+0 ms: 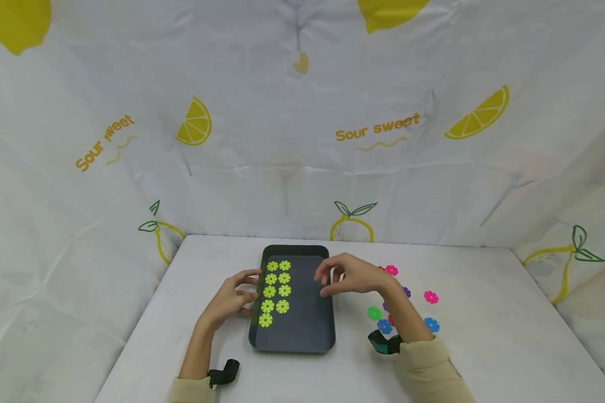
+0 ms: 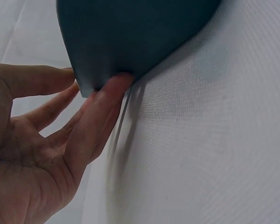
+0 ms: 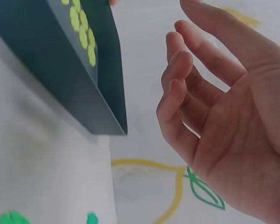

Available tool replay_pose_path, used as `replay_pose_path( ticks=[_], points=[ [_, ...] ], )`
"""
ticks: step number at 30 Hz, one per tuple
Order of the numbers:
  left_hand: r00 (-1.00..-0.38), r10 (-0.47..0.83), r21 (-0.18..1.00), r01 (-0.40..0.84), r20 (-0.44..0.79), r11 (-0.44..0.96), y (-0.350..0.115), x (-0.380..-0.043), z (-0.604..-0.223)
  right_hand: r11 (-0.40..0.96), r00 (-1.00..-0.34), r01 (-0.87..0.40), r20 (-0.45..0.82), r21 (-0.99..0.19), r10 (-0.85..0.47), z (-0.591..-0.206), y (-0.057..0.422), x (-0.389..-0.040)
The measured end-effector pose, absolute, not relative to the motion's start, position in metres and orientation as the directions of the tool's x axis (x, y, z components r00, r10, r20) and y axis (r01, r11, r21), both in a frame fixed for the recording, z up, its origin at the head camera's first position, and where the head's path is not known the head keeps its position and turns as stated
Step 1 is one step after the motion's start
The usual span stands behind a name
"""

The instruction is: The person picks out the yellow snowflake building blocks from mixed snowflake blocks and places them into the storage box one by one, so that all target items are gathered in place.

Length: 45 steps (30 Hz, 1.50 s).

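Note:
A dark grey rectangular tray [image 1: 310,330] lies on the table, with several yellow-green notched, flower-like discs [image 1: 284,278] in two columns along its left side. My left hand [image 1: 230,299] holds the tray's left edge; in the left wrist view, thumb and fingertips [image 2: 123,79] meet the wall and rim. Over the tray's right edge hovers my right hand [image 1: 350,274], fingers loosely bent. The right wrist view shows nothing in the right hand [image 3: 224,102], which is apart from the tray wall [image 3: 69,79].
Right of the tray, partly behind my right forearm, lie loose discs: pink [image 1: 431,297], blue [image 1: 432,324], green [image 1: 375,313], and several red and purple ones. A white lemon-printed cloth [image 1: 282,196] hangs behind the white table [image 1: 484,347].

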<state>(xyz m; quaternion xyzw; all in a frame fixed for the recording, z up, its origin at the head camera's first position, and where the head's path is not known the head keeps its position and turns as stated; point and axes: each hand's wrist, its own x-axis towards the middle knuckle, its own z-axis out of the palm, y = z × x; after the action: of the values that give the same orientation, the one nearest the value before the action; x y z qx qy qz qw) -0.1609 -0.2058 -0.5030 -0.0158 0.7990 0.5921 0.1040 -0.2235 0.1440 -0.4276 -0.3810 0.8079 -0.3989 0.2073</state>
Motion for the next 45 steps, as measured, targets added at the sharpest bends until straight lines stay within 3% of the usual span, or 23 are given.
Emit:
replay_pose_path(
  ticks=[10,26,33,45],
  points=[
    [-0.977,0.098,0.94,-0.153,-0.191,0.306,-0.205,-0.16,-0.501,0.479,-0.706,-0.413,-0.061,-0.775,-0.706,-0.431,0.209,-0.213],
    [-0.977,0.094,0.939,-0.154,-0.191,0.309,-0.206,-0.16,-0.502,0.518,-0.74,-0.295,-0.151,-0.803,-0.655,-0.463,0.296,-0.184],
    [-0.978,0.089,0.937,-0.152,-0.188,0.316,-0.205,-0.161,-0.502,0.59,-0.801,-0.223,-0.199,-0.776,-0.565,-0.479,0.32,-0.174],
    [-0.979,0.085,0.935,-0.15,-0.187,0.322,-0.205,-0.159,-0.501,0.64,-0.821,-0.221,-0.214,-0.736,-0.53,-0.493,0.331,-0.176]
  ],
)
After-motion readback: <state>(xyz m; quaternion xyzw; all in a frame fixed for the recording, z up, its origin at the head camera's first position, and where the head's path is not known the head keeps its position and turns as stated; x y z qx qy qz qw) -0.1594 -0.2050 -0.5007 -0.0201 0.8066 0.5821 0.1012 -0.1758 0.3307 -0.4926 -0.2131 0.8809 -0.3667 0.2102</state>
